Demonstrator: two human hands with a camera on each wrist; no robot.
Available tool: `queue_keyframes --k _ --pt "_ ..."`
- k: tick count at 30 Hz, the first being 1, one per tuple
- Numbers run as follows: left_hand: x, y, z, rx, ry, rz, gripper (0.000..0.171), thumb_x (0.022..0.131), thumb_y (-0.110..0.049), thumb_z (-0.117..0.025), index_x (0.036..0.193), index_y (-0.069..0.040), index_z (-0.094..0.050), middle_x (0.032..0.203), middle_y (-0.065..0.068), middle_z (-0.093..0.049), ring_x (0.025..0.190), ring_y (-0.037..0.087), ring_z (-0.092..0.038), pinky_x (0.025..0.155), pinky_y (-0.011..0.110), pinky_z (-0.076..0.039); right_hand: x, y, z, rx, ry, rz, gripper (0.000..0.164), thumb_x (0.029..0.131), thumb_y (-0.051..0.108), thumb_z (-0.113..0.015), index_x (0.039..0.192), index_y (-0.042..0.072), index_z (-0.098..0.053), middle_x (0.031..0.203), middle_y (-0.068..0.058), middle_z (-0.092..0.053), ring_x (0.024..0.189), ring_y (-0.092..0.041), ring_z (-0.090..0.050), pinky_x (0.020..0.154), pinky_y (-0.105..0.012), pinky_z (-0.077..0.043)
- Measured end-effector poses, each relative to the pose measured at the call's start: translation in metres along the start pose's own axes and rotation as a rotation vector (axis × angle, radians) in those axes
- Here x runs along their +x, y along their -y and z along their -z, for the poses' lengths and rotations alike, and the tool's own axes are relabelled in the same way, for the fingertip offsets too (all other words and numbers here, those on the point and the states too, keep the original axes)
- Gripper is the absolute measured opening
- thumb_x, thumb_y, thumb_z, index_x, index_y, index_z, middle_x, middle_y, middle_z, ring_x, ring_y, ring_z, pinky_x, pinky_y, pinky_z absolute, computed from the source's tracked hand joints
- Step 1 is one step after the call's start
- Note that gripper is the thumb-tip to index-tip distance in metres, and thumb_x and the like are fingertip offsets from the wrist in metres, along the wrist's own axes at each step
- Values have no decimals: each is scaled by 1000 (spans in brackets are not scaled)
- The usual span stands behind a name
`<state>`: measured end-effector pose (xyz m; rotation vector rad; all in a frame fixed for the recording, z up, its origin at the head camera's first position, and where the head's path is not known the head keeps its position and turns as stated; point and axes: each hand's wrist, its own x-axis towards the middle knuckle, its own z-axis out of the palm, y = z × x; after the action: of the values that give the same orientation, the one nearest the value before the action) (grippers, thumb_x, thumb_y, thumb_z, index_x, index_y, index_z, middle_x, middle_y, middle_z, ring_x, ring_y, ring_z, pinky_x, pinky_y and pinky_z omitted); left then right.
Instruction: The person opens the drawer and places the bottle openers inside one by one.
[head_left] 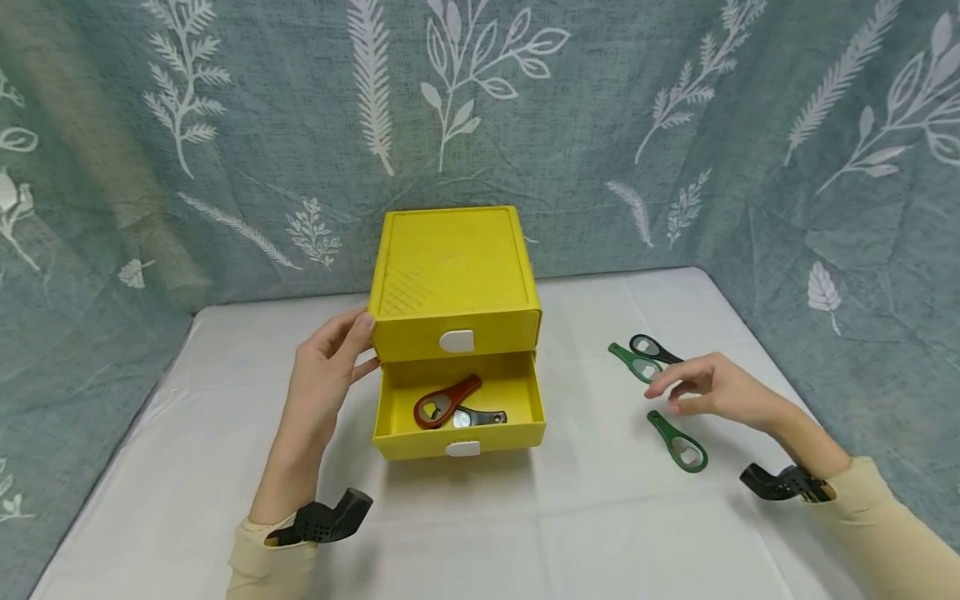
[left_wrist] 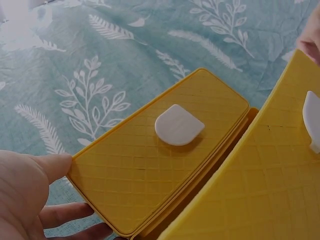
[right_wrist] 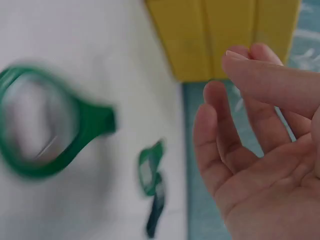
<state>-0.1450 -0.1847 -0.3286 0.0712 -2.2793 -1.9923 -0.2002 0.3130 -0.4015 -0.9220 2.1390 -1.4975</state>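
A yellow two-drawer box [head_left: 457, 258] stands mid-table in the head view, its lower drawer [head_left: 390, 429] pulled out. My left hand [head_left: 326, 358] holds the box's left front corner, thumb at the edge and fingers along the side. Inside the drawer, a red bottle opener [head_left: 462, 388] lies across a dark-handled one [head_left: 491, 417]. My right hand [head_left: 712, 387] hovers over the table at the right, fingers loosely bent and holding nothing. Nearest to it are a green bottle opener [head_left: 663, 425] in front and another green one [head_left: 622, 353] behind, beside a black one [head_left: 660, 352].
A white cloth [head_left: 600, 533] covers the table. Behind and at both sides hangs a blue-green curtain [head_left: 300, 125] with white leaf prints. The upper drawer with its white handle [head_left: 457, 341] is closed above the pulled-out one.
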Motion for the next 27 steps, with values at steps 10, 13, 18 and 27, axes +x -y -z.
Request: queue_keyframes --k 10,13,18,27 --pt "2 -1 0 0 0 9 65 96 -51 -56 145 -9 -49 135 10 -52 117 22 -55 90 31 -53 -4 -38 7 -17 74 -23 32 86 -7 -71 117 -1 -69 116 -18 -67 104 -30 -61 78 -32 -56" --pt "2 -2 0 5 0 8 64 96 -51 -56 145 -10 -49 136 10 -52 117 22 -54 91 32 -53 -3 -43 7 -14 82 -61 35 85 -7 -72 119 0 -69 118 -17 -67 106 -29 -62 77 -33 -57" --pt "2 -3 0 13 -6 8 63 97 -51 -55 145 -11 -49 136 10 -52 117 22 -54 91 32 -53 -2 -50 7 -22 105 -48 38 82 -14 -69 118 -3 -69 118 -18 -67 109 -27 -63 77 -30 -56" --pt "1 -2 -2 12 -5 4 65 96 -52 -55 144 -9 -50 135 10 -53 116 22 -55 90 31 -53 -4 -51 1 -79 149 -25 36 83 -15 -67 115 1 -72 115 -14 -69 106 -22 -64 80 -27 -55"
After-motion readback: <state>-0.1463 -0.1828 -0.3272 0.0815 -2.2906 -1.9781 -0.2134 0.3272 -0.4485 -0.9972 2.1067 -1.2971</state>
